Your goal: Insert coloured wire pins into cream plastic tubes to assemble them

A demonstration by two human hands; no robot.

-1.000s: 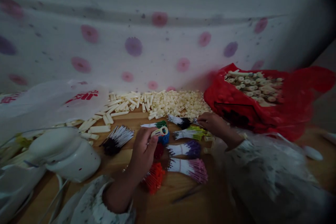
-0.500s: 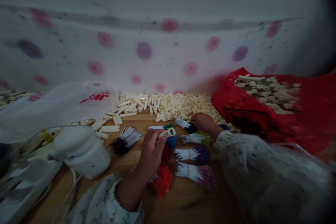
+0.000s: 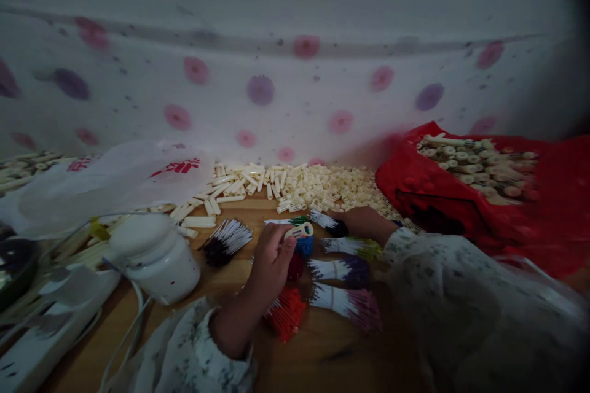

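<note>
Pinched between thumb and fingers of my left hand (image 3: 270, 261) is a cream slotted pen barrel (image 3: 298, 231), its round open end facing right. My right hand (image 3: 364, 222) reaches beside a bundle of black-tipped pen refills (image 3: 334, 224); its fingers are mostly hidden. Below it lie refill bundles with yellow-green (image 3: 350, 247), dark violet (image 3: 341, 270) and pink-purple (image 3: 345, 302) ends. Under my left hand are orange-red refills (image 3: 286, 313), dark red ones and blue ones (image 3: 304, 247). Green-tipped refills (image 3: 295, 220) lie just behind it. Loose black refills (image 3: 225, 242) are left of it.
Heaped cream pen parts (image 3: 318, 187) line the back by the flowered sheet (image 3: 221, 98). A red bag (image 3: 396, 178) of barrels stands right, a white plastic bag (image 3: 115, 178) left. A white jar-shaped object (image 3: 161, 258), a cable and a power strip (image 3: 55, 325) occupy the left front.
The view has shifted slightly, so things appear a little further right. My right hand has moved right, off the end of the black refill bundle. My left hand keeps its hold on the barrel.
</note>
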